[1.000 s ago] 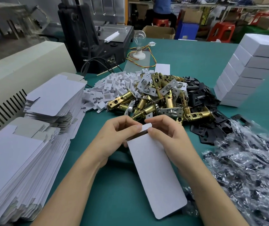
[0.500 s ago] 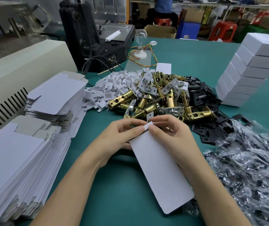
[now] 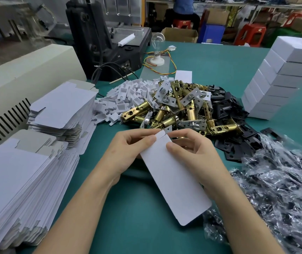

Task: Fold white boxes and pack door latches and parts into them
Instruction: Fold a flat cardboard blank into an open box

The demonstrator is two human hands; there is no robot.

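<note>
A flat white box blank point(image 3: 174, 176) is held above the green table, its long side running toward me. My left hand point(image 3: 128, 153) pinches its far left corner between thumb and fingers. My right hand point(image 3: 192, 149) grips the far right edge, thumb on top. Beyond the hands lies a heap of brass door latches point(image 3: 179, 110), with white plastic parts point(image 3: 128, 96) to its left and black plates point(image 3: 225, 114) to its right. Plastic bags of parts point(image 3: 278, 189) are piled at the right.
Stacks of flat box blanks point(image 3: 27, 171) fill the left side. A tall stack of folded white boxes point(image 3: 282, 76) stands at the far right. A cream machine point(image 3: 24, 76), a black machine point(image 3: 110, 43) and a bulb on a base point(image 3: 155, 50) stand behind.
The box blank has swung a little, its near end moving right, and both hands have shifted their grip at its far end.
</note>
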